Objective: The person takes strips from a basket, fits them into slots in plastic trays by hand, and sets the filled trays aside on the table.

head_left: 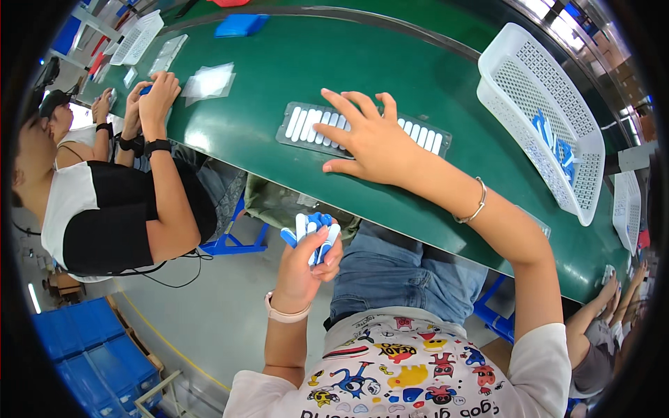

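My left hand (310, 261) is closed around a bunch of small blue-and-white stick-shaped pieces (313, 233), held in front of the table's near edge. My right hand (373, 139) is spread palm down over a clear tray (283, 132) on the green table. White rounded sticks (301, 124) lie side by side in a row in that tray. The right fingers reach across the row's middle and hide part of it. Whether the fingertips touch the sticks, I cannot tell.
A white perforated basket (507, 104) at the right holds loose blue-and-white pieces (554, 146). Clear plastic sheets (209, 81) and a blue packet (240, 25) lie toward the left and back. A co-worker (111, 216) sits close on my left. Blue crates (97, 348) stand at lower left.
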### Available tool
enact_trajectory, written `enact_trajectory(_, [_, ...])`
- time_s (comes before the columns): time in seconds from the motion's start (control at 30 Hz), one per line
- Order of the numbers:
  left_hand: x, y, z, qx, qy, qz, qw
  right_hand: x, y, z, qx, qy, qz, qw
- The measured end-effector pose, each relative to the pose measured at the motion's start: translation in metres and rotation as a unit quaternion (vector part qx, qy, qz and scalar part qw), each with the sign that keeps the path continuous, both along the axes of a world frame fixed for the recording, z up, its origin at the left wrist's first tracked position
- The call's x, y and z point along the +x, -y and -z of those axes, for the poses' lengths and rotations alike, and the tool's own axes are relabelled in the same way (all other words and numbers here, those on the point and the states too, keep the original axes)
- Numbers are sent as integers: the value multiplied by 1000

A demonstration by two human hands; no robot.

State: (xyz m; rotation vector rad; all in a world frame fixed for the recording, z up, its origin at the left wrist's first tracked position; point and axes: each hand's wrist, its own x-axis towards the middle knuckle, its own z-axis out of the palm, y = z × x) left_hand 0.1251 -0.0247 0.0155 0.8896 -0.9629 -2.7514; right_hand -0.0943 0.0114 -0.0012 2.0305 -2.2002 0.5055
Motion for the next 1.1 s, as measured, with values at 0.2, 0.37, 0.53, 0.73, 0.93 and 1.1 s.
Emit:
enact_trajectory(0.2, [-1, 6, 7, -26, 5, 3, 1000, -1, -83, -44, 19, 13, 165, 986])
enact_trajectory(0.37, [-22, 0, 16, -10, 16, 36, 999, -25, -278, -53, 87, 88, 319, 940])
enact_trajectory(0.53, [-52, -14, 8, -15, -3, 116, 993, -6, -343, -36, 89, 108, 322, 936])
enact_trajectory(0.73, [-60, -32, -15, -47, -52, 116, 991, -12, -283, -26, 6, 115, 336, 935])
enact_trajectory(0.93, [-58, -28, -24, -67, -41, 90, 993, -21, -319, -121, -283, 314, 549, 721])
enact_trajectory(1.1, [-90, -44, -32, -55, -32, 133, 989, 27, -308, -138, -240, 362, 576, 693])
